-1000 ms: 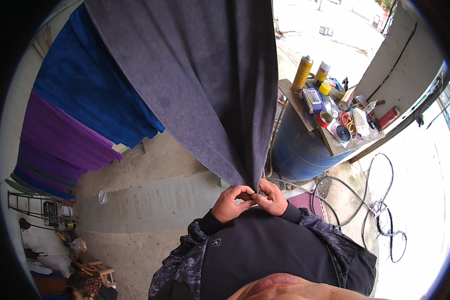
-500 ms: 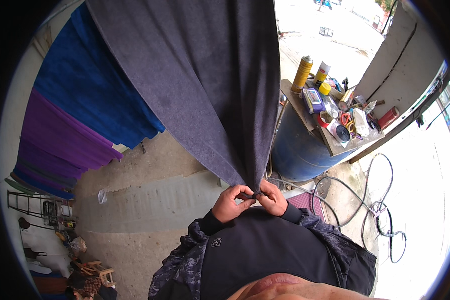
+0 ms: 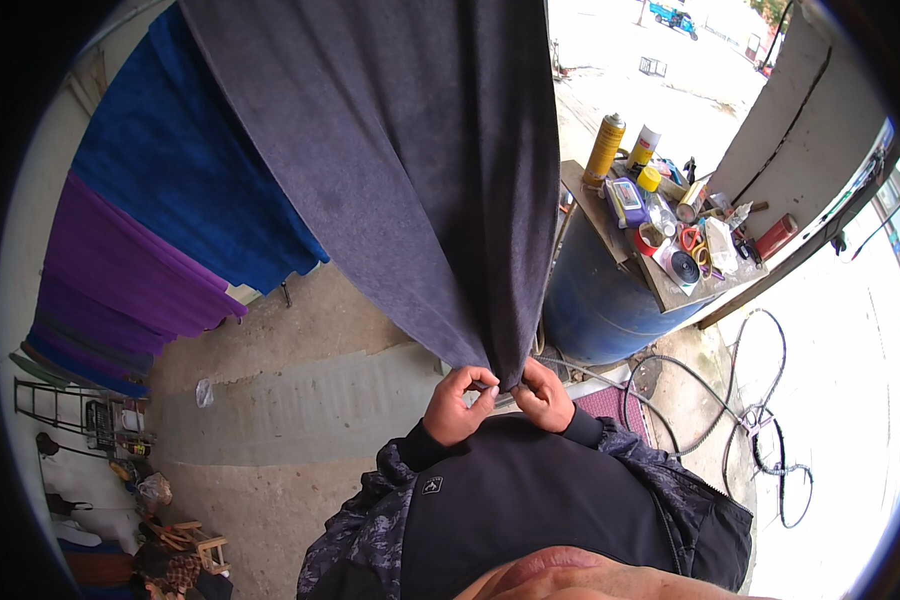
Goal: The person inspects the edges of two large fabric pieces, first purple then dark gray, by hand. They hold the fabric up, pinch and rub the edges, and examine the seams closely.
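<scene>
Cloth (image 3: 400, 150): grey, hangs straight ahead of the person; lower end bunched to a narrow tip at the fingers, in front of the chest.
Long axis: runs away from the body, from the tip up past the top edge of view; widens as it goes.
Left hand (image 3: 455, 408): just left of the tip; thumb and forefinger curled toward each other, ends nearly meeting. Can't tell if fabric sits between them.
Right hand (image 3: 543, 398): on the right edge of the tip, thumb in front, pinching the fabric against the forefinger.
Nearer hand: right, overlapping the tip; left close beside.
Left side: blue cloth (image 3: 190, 150) and purple cloth (image 3: 130, 255) hanging, well apart from both hands.
Right side: blue barrel (image 3: 600, 300) under a cluttered board (image 3: 592, 208).
</scene>
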`<state>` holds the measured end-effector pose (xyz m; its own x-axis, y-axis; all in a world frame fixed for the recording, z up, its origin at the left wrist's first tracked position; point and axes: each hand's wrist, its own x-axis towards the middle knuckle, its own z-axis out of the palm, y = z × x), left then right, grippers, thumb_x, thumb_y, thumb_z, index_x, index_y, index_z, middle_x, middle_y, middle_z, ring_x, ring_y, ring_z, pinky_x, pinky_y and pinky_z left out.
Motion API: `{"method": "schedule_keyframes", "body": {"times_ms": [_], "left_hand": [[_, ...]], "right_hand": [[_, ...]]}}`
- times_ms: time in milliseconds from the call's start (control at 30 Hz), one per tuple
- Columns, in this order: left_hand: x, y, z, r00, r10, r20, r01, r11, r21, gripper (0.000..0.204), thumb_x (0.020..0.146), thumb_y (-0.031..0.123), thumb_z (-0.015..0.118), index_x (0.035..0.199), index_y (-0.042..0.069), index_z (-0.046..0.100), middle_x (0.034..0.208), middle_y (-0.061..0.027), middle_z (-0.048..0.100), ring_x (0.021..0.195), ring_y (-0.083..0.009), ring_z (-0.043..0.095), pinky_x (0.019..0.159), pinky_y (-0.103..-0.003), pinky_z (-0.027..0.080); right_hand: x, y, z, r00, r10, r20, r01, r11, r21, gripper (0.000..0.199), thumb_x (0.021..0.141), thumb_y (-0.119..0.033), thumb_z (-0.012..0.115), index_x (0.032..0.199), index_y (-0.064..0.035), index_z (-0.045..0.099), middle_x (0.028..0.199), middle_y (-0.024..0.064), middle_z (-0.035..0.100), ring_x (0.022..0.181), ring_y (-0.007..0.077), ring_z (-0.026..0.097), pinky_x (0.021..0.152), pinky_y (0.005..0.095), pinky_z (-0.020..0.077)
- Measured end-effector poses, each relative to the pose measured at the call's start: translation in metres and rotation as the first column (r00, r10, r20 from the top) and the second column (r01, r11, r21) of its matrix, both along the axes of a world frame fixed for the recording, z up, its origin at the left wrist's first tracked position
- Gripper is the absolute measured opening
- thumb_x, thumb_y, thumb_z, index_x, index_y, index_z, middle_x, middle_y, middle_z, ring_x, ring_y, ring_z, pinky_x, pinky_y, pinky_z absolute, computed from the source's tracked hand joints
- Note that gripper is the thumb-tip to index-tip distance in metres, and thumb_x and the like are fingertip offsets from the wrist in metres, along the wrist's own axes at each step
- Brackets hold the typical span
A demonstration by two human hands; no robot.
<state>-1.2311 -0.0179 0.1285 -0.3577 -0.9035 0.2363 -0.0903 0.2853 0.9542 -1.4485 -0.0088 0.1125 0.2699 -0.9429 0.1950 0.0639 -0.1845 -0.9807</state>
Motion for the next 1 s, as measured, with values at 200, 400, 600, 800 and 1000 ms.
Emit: {"method": "schedule_keyframes", "body": {"times_ms": [200,400,600,800,1000], "left_hand": [[0.0,0.005,-0.005,0.988,0.14,-0.068,-0.133,0.986,0.098,0.019,0.106,0.002,0.067,0.125,0.004,0.063,0.102,0.0006,0.064,0.088,-0.0052,0.062,0.082,-0.025,0.054],[0.001,0.005,-0.005,0.973,0.206,-0.101,-0.194,0.974,0.115,0.019,0.109,0.006,0.064,0.128,0.004,0.064,0.1,0.0005,0.062,0.081,-0.0056,0.06,0.078,-0.024,0.053],[0.002,0.007,0.002,0.994,0.098,-0.041,-0.092,0.987,0.129,0.02,0.108,0.005,0.069,0.128,0.003,0.071,0.111,-0.0047,0.066,0.093,-0.012,0.071,0.083,-0.029,0.058],[0.001,0.005,0.006,0.999,0.029,0.029,-0.03,0.999,0.026,0.023,0.105,0.005,0.072,0.129,0.004,0.073,0.113,-0.0081,0.071,0.099,-0.0159,0.074,0.087,-0.031,0.06],[0.001,0.003,0.015,0.996,0.04,0.08,-0.039,0.999,-0.017,0.025,0.103,0.006,0.074,0.128,0.005,0.074,0.111,-0.0095,0.075,0.1,-0.0177,0.075,0.088,-0.033,0.06]], "right_hand": [[-0.002,0.001,-0.014,0.992,-0.128,0.005,0.127,0.991,0.042,0.02,0.098,-0.003,0.059,0.117,-0.0004,0.063,0.107,0.0066,0.066,0.101,0.016,0.063,0.091,0.0316,0.0501],[0.001,0.003,-0.013,0.987,-0.15,0.056,0.143,0.983,0.116,0.016,0.111,-0.008,0.058,0.125,-0.0006,0.06,0.105,0.002,0.066,0.1,0.0111,0.064,0.092,0.0284,0.0501],[0.006,0.002,-0.005,0.98,-0.167,-0.11,0.167,0.986,-0.004,0.012,0.099,-0.001,0.069,0.101,-0.0017,0.057,0.085,0.0057,0.061,0.083,0.0125,0.06,0.075,0.031,0.0509],[0.003,0.002,0.005,0.981,-0.085,-0.177,0.062,0.989,-0.131,0.019,0.092,0.006,0.07,0.1,-0.0021,0.056,0.09,0.0066,0.058,0.084,0.0144,0.058,0.074,0.0308,0.0504],[0.003,0.0,0.01,0.979,-0.096,-0.181,0.061,0.98,-0.187,0.019,0.092,0.007,0.07,0.1,-0.0025,0.056,0.091,0.0067,0.058,0.084,0.0141,0.058,0.075,0.0308,0.0504]]}}
